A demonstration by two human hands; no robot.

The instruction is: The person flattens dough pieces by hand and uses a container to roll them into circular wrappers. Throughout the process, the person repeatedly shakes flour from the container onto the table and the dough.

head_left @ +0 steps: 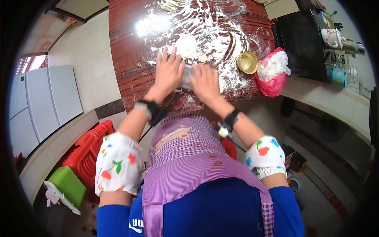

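Note:
My left hand (167, 73) lies palm down over the near part of the floury dark red table (130, 59), its fingers stretched forward and apart. Beside it, my right hand (205, 82) is also palm down, fingers extended and somewhat blurred. Between and partly under both hands is a blurred greyish object (185, 77); its exact shape is hidden. A flat white round of dough (187, 44) lies just beyond the fingertips. Small pale dough pieces (203, 58) sit to its right.
A gold-coloured round tin (247, 63) stands on the table's right side, next to a pink bag with clear plastic (272, 79). More pale pieces (170, 5) lie at the far edge. Red stacked stools (87, 152) and a green stool (67, 185) stand at lower left.

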